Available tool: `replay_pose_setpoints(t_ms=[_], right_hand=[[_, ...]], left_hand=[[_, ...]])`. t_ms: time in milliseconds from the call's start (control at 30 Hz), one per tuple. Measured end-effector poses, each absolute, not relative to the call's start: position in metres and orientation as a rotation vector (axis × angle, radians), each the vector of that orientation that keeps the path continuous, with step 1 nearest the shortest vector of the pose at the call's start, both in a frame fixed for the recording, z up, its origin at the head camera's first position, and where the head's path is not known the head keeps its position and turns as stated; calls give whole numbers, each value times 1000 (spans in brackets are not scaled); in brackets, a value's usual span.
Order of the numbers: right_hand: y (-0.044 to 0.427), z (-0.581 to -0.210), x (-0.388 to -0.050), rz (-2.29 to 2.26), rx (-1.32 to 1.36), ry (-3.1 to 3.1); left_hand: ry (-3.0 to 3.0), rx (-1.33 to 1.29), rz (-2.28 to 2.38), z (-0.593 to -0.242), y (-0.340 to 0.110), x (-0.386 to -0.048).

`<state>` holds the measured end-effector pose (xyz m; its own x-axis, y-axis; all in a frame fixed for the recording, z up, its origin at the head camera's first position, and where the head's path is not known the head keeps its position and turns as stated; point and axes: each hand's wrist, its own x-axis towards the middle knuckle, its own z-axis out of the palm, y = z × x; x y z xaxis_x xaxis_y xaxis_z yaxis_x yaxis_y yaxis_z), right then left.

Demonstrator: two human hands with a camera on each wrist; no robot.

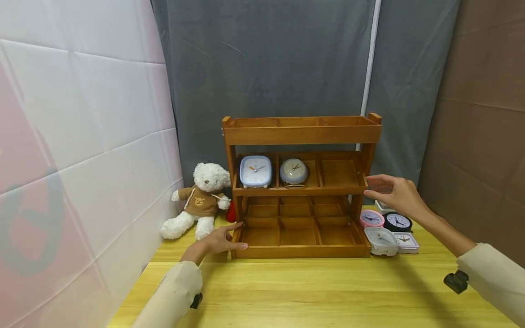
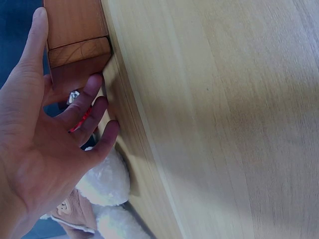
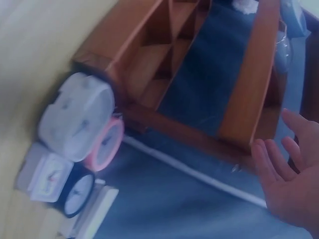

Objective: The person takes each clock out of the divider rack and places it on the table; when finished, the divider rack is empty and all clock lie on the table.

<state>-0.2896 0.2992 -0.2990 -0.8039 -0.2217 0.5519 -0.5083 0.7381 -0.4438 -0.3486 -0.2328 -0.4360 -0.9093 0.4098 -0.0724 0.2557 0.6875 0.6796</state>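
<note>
A brown wooden shelf rack (image 1: 303, 252) stands on the table with three tiers. Its middle tier holds a blue square clock (image 1: 255, 171) at left and a round grey-blue clock (image 1: 293, 171) in the centre; the right compartment is bare. My left hand (image 1: 219, 240) is at the rack's lower left corner (image 2: 79, 55), fingers spread and loosely bent along its side. My right hand (image 1: 395, 193) is beside the right end of the middle tier (image 3: 244, 99), thumb and fingers apart, holding nothing. Whether the fingertips of my right hand (image 3: 294, 179) touch the wood, I cannot tell.
Right of the rack are several clocks, among them a pink one (image 1: 372, 218), a black one (image 1: 398, 222) and a whitish one (image 1: 381, 241). A white teddy bear (image 1: 201, 200) in a brown top sits at left, with a red object (image 1: 231, 212) beside it. Grey curtain hangs behind.
</note>
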Motion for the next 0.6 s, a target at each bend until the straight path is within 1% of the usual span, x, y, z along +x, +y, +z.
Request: replay_pose_setpoints(t_ms=[333, 600], right_hand=[[255, -283, -314, 870, 671, -2418], [225, -273, -329, 937, 703, -2431]], left_hand=[[2689, 541, 1014, -436, -232, -348], [2681, 542, 1032, -437, -233, -347]])
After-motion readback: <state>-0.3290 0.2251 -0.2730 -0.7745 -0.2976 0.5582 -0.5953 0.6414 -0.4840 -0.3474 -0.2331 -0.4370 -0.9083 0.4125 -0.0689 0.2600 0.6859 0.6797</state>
